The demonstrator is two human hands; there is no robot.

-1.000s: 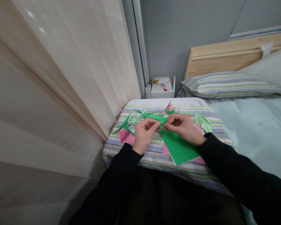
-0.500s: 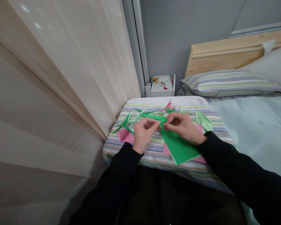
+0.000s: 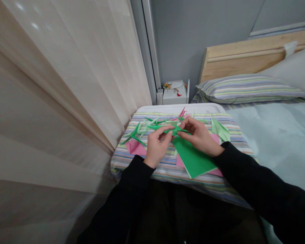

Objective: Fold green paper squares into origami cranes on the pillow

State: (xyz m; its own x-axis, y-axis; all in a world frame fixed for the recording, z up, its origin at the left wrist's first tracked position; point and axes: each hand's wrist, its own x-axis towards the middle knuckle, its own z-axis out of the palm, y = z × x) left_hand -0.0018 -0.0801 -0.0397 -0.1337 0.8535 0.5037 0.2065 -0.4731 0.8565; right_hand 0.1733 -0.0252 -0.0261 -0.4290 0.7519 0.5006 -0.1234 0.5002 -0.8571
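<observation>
Pinching a narrow folded strip of green origami paper (image 3: 167, 128), left hand (image 3: 156, 146) and right hand (image 3: 198, 137) stand close together; a flat green paper sheet (image 3: 193, 161) lies below the right hand.

Striped pillow (image 3: 169, 170), green paper sheet (image 3: 193, 161), pink paper (image 3: 135, 147), dark green origami figure (image 3: 134, 135), pale green origami figure (image 3: 220, 131)

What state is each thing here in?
left hand, pinching the folded green paper strip
right hand, pinching the same strip
green paper sheet, flat, unfolded
pink paper sheet, flat, partly under the green sheet
pale green origami piece, folded, lying apart from the hands
curtain, hanging drawn
</observation>
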